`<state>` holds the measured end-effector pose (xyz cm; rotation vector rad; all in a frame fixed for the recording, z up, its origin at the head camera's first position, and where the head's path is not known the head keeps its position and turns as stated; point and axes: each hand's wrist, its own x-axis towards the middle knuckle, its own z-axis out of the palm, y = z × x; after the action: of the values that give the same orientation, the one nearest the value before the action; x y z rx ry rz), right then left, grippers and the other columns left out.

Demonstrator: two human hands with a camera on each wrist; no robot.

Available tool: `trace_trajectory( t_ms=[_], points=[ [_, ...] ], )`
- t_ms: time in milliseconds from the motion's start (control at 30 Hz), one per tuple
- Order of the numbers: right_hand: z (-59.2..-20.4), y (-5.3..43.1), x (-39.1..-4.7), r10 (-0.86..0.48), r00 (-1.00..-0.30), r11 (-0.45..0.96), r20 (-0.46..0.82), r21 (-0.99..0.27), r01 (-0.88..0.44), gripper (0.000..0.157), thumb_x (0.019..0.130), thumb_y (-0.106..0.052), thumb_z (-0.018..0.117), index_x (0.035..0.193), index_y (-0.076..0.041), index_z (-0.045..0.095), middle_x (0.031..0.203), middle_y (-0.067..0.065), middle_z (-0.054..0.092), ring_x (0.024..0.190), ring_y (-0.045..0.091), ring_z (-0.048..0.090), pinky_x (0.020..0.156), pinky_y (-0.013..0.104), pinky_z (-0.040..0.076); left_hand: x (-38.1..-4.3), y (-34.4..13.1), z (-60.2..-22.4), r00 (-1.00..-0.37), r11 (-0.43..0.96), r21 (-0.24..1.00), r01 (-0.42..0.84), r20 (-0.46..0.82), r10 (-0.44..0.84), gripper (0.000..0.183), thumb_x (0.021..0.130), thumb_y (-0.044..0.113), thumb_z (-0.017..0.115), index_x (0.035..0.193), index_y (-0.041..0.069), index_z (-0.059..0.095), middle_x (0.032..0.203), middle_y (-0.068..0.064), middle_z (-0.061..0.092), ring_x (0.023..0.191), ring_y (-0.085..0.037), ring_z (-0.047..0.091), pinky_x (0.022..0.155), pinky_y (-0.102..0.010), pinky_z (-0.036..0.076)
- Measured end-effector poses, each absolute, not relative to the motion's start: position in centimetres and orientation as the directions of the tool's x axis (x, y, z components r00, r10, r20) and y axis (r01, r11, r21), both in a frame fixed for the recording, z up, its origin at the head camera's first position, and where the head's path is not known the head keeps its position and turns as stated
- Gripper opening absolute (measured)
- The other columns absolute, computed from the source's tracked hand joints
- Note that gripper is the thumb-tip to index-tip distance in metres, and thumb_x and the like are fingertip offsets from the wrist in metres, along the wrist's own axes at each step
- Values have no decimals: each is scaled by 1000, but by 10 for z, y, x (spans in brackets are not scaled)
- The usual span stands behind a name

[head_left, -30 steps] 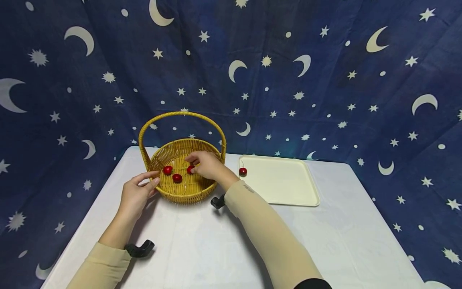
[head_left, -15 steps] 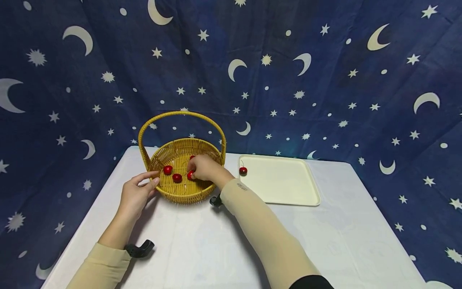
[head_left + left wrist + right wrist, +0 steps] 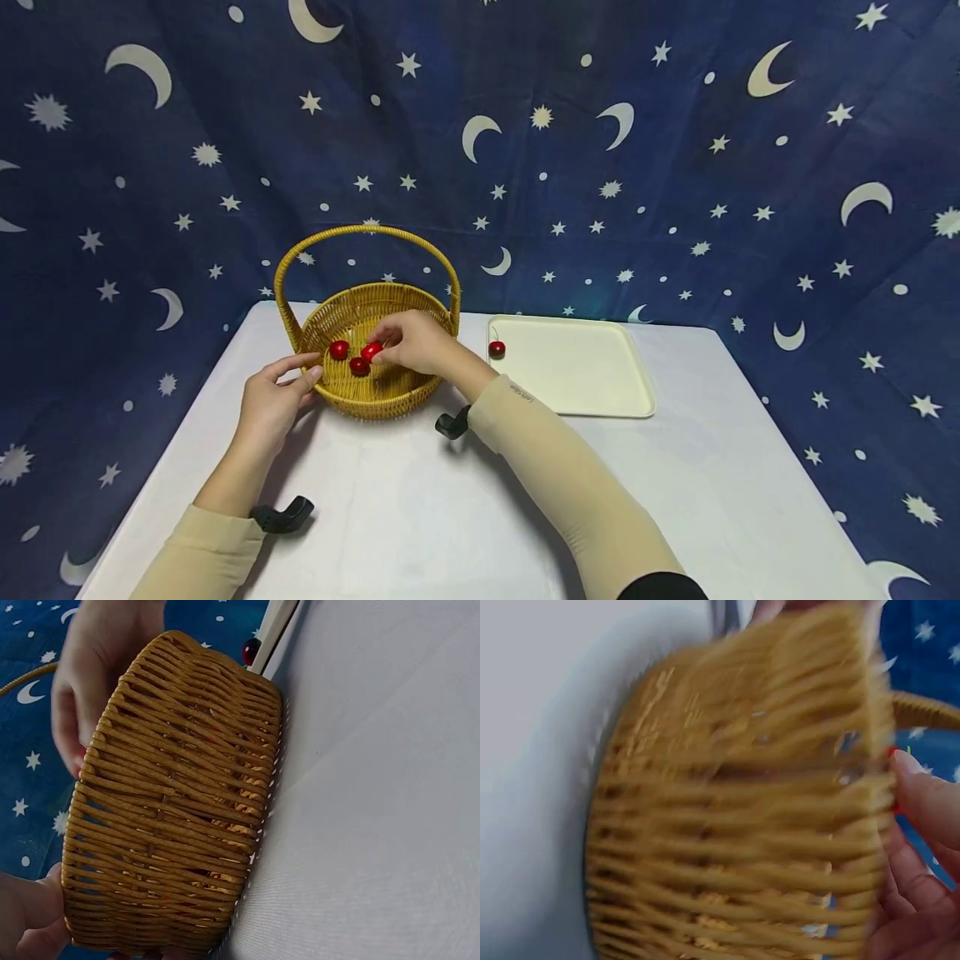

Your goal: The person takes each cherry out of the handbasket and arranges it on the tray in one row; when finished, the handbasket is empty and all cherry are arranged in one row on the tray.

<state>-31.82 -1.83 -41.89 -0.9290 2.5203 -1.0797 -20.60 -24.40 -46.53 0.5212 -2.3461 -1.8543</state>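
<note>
A round yellow wicker basket with a tall hoop handle stands on the table at the left of centre. My left hand holds its left rim between thumb and fingers. My right hand reaches over the near right rim into the basket and pinches a red cherry between thumb and fingertips. Two more cherries lie on the basket floor, a left cherry and a nearer, darker cherry. In the right wrist view, the basket wall hides most of the pinched cherry.
A cream rectangular tray lies to the right of the basket, with one stemmed cherry at its left edge. White cloth covers the table. A dark blue curtain with moons and stars hangs behind.
My right hand has taken hold of a cherry and moved left with it, beside the other two. My left hand stays on the rim. The head view has shifted slightly.
</note>
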Motion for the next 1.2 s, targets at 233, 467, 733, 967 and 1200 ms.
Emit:
trace_trajectory(
  t_ms=[233, 467, 733, 967, 1200],
  points=[
    [-406, 18, -285, -592, -798, 445, 108, -783, -435, 24, 89, -22, 91, 112, -23, 82, 99, -9, 77, 92, 9, 70, 81, 24, 60, -205, -246, -465, -944, 183, 966, -184, -122, -305, 43, 108, 22, 68, 148, 5, 64, 157, -18, 52, 98, 4, 70, 89, -20, 65],
    [-416, 80, -282, -510, -848, 421, 143, -818, -392, 23, 89, -16, 89, 111, -20, 82, 101, -3, 78, 91, 14, 74, 82, 30, 63, -206, -244, -463, -941, 160, 965, -208, -152, -302, 44, 108, 22, 67, 149, 5, 62, 158, -18, 51, 99, 1, 70, 91, -21, 65],
    [-447, 149, -306, -365, -926, 540, 93, -789, -292, 23, 88, -16, 89, 110, -18, 83, 98, 1, 80, 89, 16, 72, 78, 29, 59, -205, -246, -463, -940, 162, 963, -214, -159, -301, 44, 109, 23, 66, 150, 6, 62, 157, -19, 52, 97, 3, 70, 89, -20, 66],
    [-466, 185, -329, -192, -981, 645, 34, -749, -152, 25, 89, -18, 88, 113, -14, 81, 104, 6, 80, 92, 20, 72, 78, 28, 57, -203, -248, -467, -943, 116, 973, -201, -159, -293, 46, 108, 21, 67, 151, 5, 60, 156, -20, 51, 99, 1, 73, 91, -25, 66],
    [-477, 190, -343, -124, -992, 692, -13, -718, -77, 22, 94, -19, 85, 113, -9, 79, 103, 10, 76, 81, 18, 70, 66, 25, 59, -205, -247, -466, -943, 122, 973, -196, -153, -294, 45, 108, 21, 67, 150, 6, 62, 157, -19, 51, 101, 0, 72, 93, -27, 66]
  ],
)
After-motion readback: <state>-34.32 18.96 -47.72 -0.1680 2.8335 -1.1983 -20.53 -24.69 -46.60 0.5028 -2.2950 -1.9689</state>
